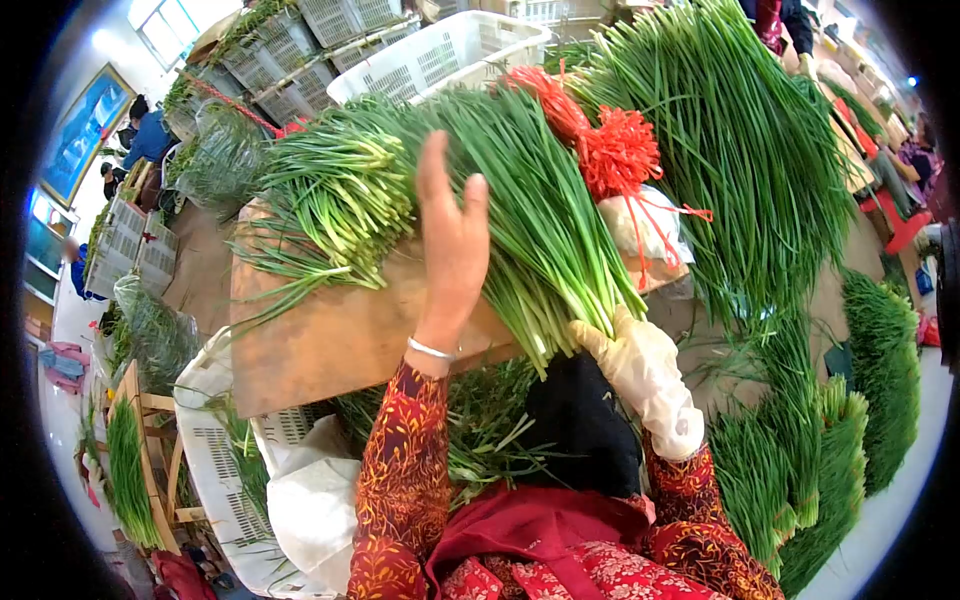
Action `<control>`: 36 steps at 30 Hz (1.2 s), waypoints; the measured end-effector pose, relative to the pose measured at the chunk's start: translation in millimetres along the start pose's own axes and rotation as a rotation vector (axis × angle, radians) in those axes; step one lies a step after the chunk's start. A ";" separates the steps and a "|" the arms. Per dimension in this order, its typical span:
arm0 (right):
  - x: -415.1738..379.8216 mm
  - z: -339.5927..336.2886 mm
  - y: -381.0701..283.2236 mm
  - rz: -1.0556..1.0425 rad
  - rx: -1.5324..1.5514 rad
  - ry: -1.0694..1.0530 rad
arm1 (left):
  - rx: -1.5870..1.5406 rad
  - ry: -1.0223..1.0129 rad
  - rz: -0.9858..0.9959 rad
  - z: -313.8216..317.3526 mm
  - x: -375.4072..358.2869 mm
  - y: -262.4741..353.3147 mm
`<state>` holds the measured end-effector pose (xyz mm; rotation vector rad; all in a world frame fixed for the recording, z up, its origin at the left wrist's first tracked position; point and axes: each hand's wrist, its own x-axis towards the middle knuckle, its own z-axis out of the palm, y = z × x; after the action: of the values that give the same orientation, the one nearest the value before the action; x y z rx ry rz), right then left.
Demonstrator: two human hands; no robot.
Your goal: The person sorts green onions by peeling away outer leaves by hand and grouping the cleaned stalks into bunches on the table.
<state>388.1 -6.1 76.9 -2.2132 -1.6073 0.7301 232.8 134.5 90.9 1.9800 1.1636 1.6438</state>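
My left hand (457,235) is bare and open, its fingers stretched upward, a little blurred at the tips. It is beside a loose bunch of garlic chives (530,200) on a wooden board (310,330). My right hand (645,375), in a pale glove, grips the white stalk ends of that bunch. A second pile of chives (345,195) lies to the left on the board, pale ends toward me. Just beyond my right hand, a bundle of red ties (618,150) rests by a white wrapped lump (648,228).
A big heap of long chives (710,150) stands at the right back. More chive bundles (830,470) lie at lower right. A white crate (205,430) with trimmings sits under the board; another white crate (450,60) is behind. Other people work at far left and right.
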 end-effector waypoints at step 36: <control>18.5 27.9 47.6 -0.447 0.211 0.521 | -0.108 -0.294 -0.323 7.6 -107.5 2.9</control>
<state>414.2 -5.3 24.9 -1.6249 -1.5726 0.1639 240.0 54.5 19.0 1.7810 1.1787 1.1853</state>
